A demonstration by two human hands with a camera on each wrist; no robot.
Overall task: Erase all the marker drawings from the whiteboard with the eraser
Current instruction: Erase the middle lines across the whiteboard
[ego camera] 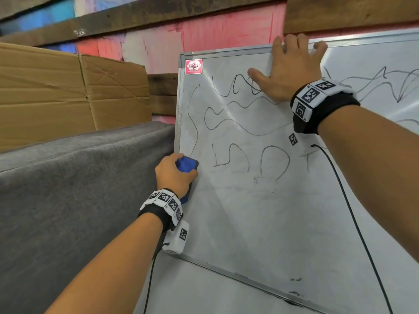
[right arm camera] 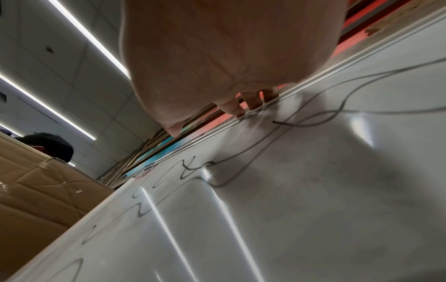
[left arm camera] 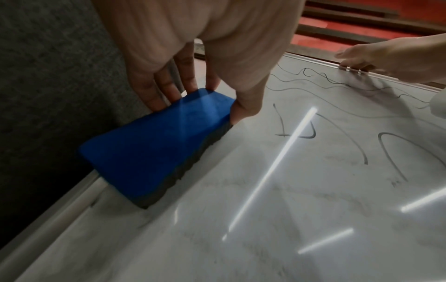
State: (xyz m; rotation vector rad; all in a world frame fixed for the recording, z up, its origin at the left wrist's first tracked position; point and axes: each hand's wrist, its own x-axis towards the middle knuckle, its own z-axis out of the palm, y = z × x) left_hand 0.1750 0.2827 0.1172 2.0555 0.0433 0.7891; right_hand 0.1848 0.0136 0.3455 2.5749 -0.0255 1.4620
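A whiteboard (ego camera: 260, 223) with a metal frame leans against the wall, its upper half covered in black wavy marker lines (ego camera: 238, 123). My left hand (ego camera: 175, 174) grips a blue eraser (ego camera: 187, 165) with a dark felt base, pressed on the board at its left edge. In the left wrist view the eraser (left arm camera: 156, 148) lies flat by the frame, fingers (left arm camera: 166, 89) on one side and the thumb on the other. My right hand (ego camera: 288, 71) lies on the board's top, fingers hooked over the top rail (right arm camera: 251, 112), thumb spread on the surface.
Cardboard boxes (ego camera: 68, 91) stand to the left behind a grey fabric-covered block (ego camera: 79, 189). A painted wall with wooden planks (ego camera: 351, 12) is behind the board. A black cable (ego camera: 353, 218) hangs from my right wrist across the board. The lower board carries faint grey smears.
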